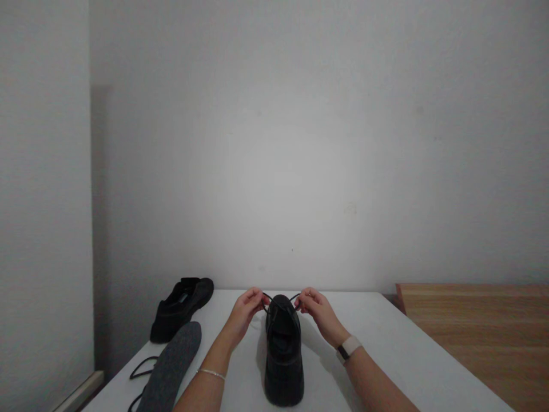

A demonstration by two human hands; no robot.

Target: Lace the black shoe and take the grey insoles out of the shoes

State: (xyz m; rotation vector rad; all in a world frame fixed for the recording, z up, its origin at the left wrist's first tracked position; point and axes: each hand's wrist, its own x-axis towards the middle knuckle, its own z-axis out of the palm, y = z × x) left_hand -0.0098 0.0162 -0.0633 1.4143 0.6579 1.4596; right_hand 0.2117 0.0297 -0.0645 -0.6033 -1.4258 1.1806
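Note:
A black shoe [283,372] stands upright on the white table, its heel toward me and its toe toward the wall. To the left of its toe end, my left hand [249,306] pinches one end of a black shoelace [267,296]. On the opposite side, my right hand [312,303] pinches the lace's other side. Both stretches of lace run outward from the front of the shoe, and the hands are apart from the shoe's body. Where the lace passes through the shoe is too dark to make out.
A second black shoe [180,309] sits at the table's far left. Nearer me lie a grey insole [174,366] and a loose black lace [143,366]. The white table [377,355] meets the wall [300,171] at the back. A wooden surface [472,332] is at the right.

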